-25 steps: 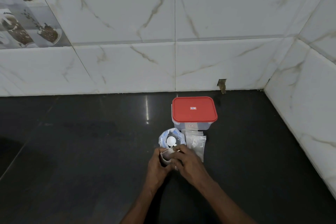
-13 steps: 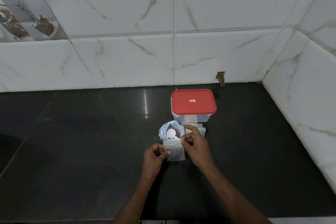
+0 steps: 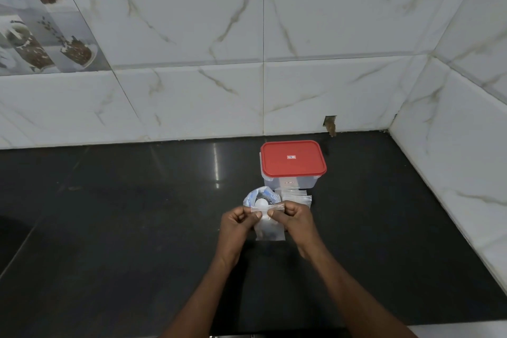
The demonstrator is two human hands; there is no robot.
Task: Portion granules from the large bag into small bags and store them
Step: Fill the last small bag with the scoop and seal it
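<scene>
Both hands have shifted to the top strip of the small clear plastic bag, now hanging over the glossy black stone countertop. Behind it stands the red-lidded clear plastic box, then the open blue-and-white large bag and a stack of empty clear bags. The left hand and right hand each pinch the strip, fingers curled.

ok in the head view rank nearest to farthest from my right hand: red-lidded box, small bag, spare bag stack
1. small bag, pinched in the right hand.
2. spare bag stack, just behind it.
3. red-lidded box, farthest back.
</scene>
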